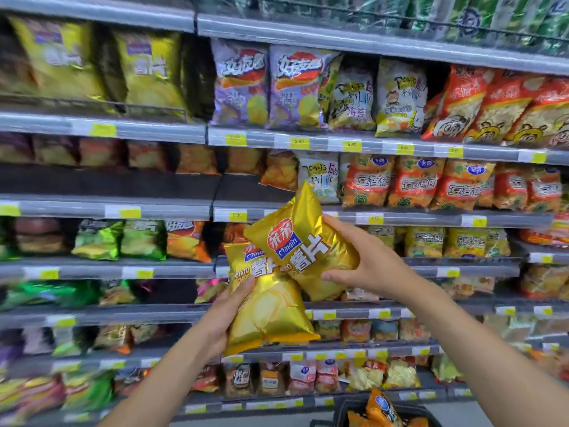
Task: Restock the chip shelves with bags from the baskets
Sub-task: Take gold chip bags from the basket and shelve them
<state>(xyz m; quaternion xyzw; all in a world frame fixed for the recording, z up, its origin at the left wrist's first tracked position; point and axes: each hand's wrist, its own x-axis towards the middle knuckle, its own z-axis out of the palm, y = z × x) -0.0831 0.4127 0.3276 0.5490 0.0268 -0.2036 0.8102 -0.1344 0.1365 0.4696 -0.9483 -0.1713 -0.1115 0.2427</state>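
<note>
So on my head feed I've got both hands up in front of the chip shelves [107, 208], one gold bag in each. My left hand [221, 315] has the lower gold bag [271, 309] by its left edge, with the thumb lying across the front near the "POTATO" print and the rest of the fingers curled round behind it. That bag stands roughly upright with its bottom seam down.

My right hand [363, 260] has the upper gold bag [308, 238] by its right end, fingers [334, 221] over the top edge and thumb under it, so it's clamped properly. That one is tilted, with its top corner pointing up toward the shelf of white and orange packs. It overlaps the top of the lower bag and the two are touching.

Both bags are in the air in front of the middle shelves, not on any shelf. Yellow price tags [237, 215] run along the shelf rails.

At the bottom right of the frame I can see the black rim of the basket [340, 409] with orange bags [381, 406] inside.
</note>
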